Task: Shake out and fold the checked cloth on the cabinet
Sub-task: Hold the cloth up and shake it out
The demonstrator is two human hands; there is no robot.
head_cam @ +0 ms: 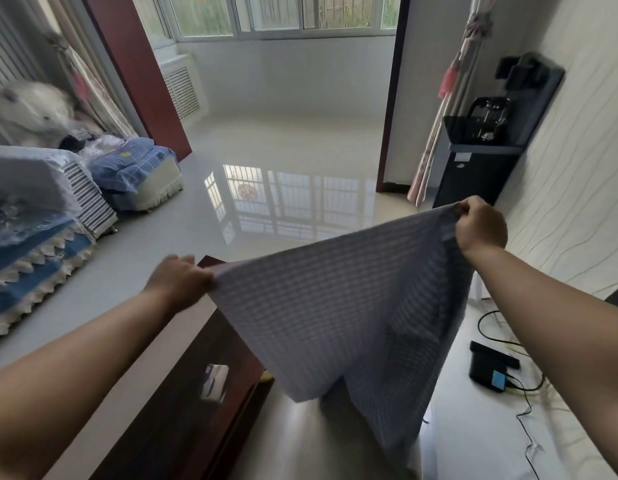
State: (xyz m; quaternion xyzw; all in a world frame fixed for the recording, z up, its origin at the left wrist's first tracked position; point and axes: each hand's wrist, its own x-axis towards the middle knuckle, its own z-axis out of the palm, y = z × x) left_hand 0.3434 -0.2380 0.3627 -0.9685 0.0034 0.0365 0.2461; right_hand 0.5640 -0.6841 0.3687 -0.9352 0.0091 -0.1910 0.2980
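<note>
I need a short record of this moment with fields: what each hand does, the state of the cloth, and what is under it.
left hand: left hand grips one upper corner of the grey-blue checked cloth
right hand: right hand grips the other upper corner, raised higher
cloth state: spread open in the air, lower end hanging, not folded
below: dark red-brown wooden cabinet

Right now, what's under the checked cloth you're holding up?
Under the checked cloth, held by the left hand and right hand, the dark cabinet top shows beside it. A yellow scrap peeks out; anything else beneath is covered.
</note>
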